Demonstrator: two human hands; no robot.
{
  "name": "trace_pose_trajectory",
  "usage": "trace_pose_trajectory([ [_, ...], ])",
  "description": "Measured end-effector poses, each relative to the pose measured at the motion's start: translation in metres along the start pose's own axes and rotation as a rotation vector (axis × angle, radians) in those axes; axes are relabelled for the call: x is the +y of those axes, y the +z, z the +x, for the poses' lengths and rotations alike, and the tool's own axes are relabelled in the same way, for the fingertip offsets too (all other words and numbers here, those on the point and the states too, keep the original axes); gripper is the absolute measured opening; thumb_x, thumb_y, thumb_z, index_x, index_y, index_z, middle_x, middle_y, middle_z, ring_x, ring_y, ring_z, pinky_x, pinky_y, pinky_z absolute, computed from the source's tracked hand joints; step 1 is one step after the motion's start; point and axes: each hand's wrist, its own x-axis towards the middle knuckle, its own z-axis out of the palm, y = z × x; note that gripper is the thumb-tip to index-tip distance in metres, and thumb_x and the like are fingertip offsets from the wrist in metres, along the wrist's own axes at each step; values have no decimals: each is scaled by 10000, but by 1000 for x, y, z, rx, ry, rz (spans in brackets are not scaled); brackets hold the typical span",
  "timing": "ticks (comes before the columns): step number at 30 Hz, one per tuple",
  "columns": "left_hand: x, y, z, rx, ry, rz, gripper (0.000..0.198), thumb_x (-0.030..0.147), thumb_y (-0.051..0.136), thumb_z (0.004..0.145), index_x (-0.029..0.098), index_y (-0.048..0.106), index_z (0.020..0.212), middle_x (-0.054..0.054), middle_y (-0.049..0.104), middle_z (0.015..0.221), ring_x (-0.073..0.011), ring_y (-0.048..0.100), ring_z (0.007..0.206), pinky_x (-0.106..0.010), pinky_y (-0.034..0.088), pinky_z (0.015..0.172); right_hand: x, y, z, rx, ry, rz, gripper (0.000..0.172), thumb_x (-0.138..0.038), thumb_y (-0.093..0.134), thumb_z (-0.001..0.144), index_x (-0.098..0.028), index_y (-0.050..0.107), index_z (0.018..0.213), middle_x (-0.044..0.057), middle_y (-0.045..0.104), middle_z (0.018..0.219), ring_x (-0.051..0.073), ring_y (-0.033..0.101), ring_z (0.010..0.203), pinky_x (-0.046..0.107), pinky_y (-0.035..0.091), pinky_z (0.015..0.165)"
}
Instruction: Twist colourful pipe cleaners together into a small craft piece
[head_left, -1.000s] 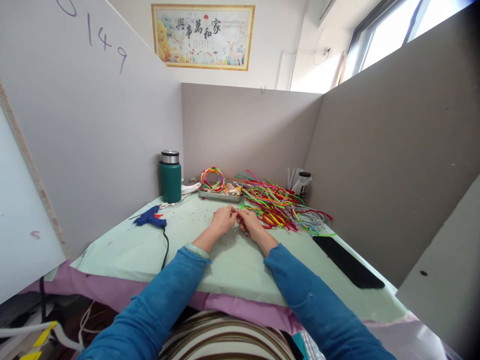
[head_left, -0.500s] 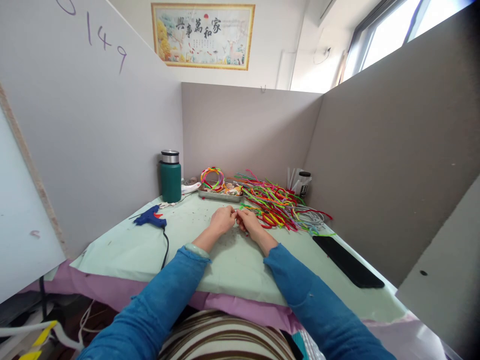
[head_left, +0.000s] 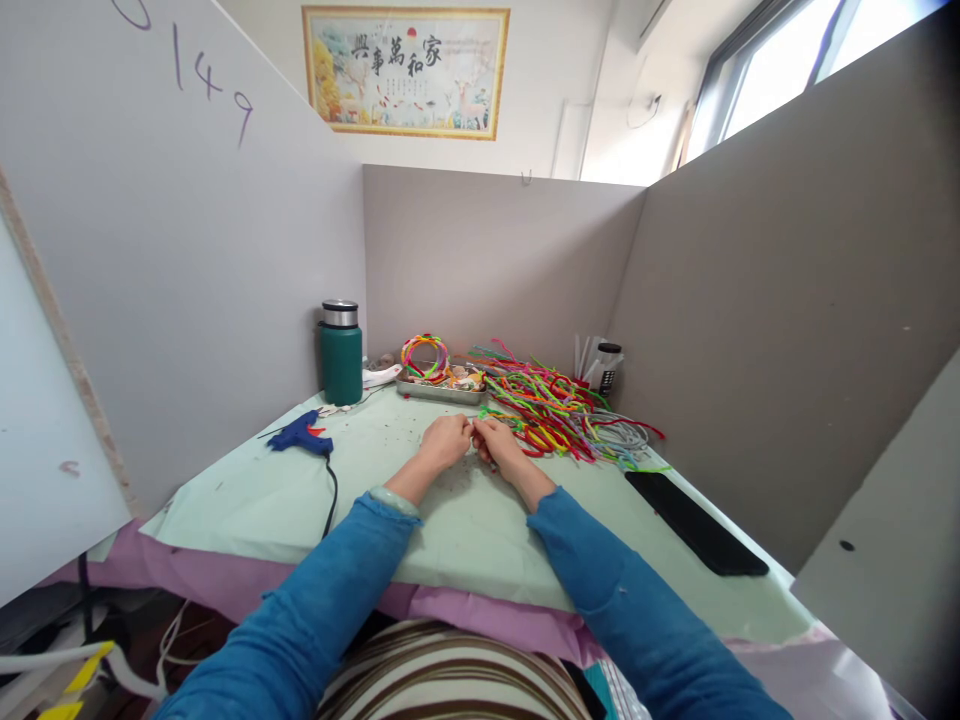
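Observation:
Over the middle of the table, my left hand (head_left: 448,441) and my right hand (head_left: 496,442) meet at the fingertips. Both are closed in a pinch. Whatever lies between the fingers is too small and too covered to name; a little dark bit shows under my right fingers. Just beyond my right hand spreads a heap of colourful fuzzy pipe cleaners (head_left: 544,395). Behind my left hand stands a metal tray (head_left: 442,393) of small pieces, with a ring of braided, many-coloured strands (head_left: 424,357) leaning in it.
A blue glue gun (head_left: 300,433) with a black cord lies on the left, near a green flask (head_left: 341,362). On the right are a black flat panel (head_left: 697,523) and a clear jar with a black lid (head_left: 606,368). Grey partitions (head_left: 502,260) enclose the table.
Hardly anything differs. Both hands stay in the same place, fingertips together, and the things on the table have not moved.

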Motion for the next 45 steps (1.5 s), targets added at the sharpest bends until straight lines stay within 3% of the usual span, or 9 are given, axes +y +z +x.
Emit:
trace_pose_trajectory([
  [45, 0, 1, 0, 13, 11, 15, 319, 318, 359, 887, 176, 643, 905, -96, 683, 901, -173, 603, 839, -246, 393, 709, 0, 0, -1, -79, 85, 66, 325, -484, 468, 808, -179, 510, 703, -41, 504, 516, 56, 382, 333, 198, 233, 323],
])
